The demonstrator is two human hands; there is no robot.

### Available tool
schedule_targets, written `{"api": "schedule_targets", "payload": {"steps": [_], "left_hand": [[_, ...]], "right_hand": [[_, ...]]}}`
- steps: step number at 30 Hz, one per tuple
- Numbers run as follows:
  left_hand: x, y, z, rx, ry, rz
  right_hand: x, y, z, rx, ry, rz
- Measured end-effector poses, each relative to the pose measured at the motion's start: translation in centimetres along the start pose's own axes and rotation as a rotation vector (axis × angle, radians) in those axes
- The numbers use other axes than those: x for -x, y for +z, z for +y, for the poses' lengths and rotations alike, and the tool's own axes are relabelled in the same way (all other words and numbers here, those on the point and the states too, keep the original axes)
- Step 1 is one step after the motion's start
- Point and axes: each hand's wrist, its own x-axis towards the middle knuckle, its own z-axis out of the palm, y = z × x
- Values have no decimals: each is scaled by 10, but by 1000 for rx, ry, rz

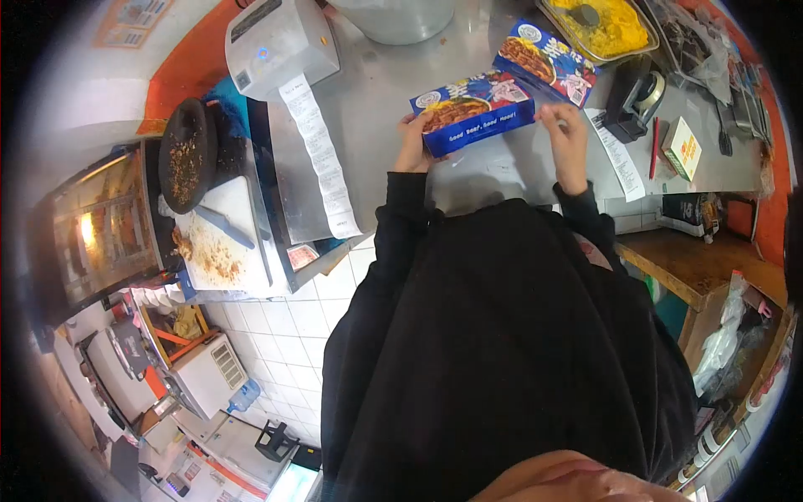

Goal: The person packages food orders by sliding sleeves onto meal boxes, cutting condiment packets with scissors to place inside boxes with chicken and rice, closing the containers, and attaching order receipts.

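at the steel counter (368, 125), your left hand (411, 144) grips a blue box (475, 109); your right hand (567, 144) curls beside it (can't tell if gripping). white floor tiles (311, 325) lie below.

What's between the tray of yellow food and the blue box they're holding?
In the head view, another blue box lies between the tray and held box.

I reach both forearms (406, 197) out in front of me, my left hand (412, 145) curled in a grip with its fingers partly hidden, my right hand (569, 144) apart from it, fingers bent toward the thumb.
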Motion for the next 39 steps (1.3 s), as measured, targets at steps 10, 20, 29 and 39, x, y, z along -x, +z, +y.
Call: {"api": "schedule_targets", "payload": {"steps": [10,20,29,39], "left_hand": [[-3,7,-2,57,-69,-60],[-2,9,-9,97,-24,-54],[-9,-3,-11,98,1,-111],[6,-22,-39,74,346,167]], "right_hand": [[9,61,21,-155,99,-147],[-9,44,4,609,336,-221],[-3,25,36,80,252,-407],[5,68,24,-697,596,-208]]}}
